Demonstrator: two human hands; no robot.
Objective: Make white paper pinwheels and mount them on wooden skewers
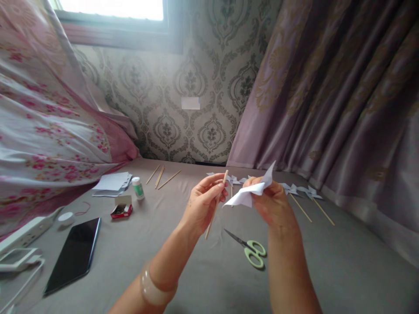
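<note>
My left hand (207,198) is closed around a thin wooden stick (211,223), which tilts with its upper end showing above the thumb. To its right, my right hand (273,198) pinches a folded white paper pinwheel (247,194) whose points stick out to both sides. Stick and paper are held apart, a small gap between them. Below the hands lie scissors (253,253) with pale green handles. Behind and beside my right hand, several paper pinwheels on sticks (310,194) rest on the grey cloth. The right fingertips are partly hidden by the paper.
Left of the hands are loose wooden sticks (160,176), a stack of white paper (111,183), a small green-and-white bottle (138,188) and an open red box (121,209). Nearer stand a white cap (66,219), a dark tablet (73,257) and a power strip (28,233).
</note>
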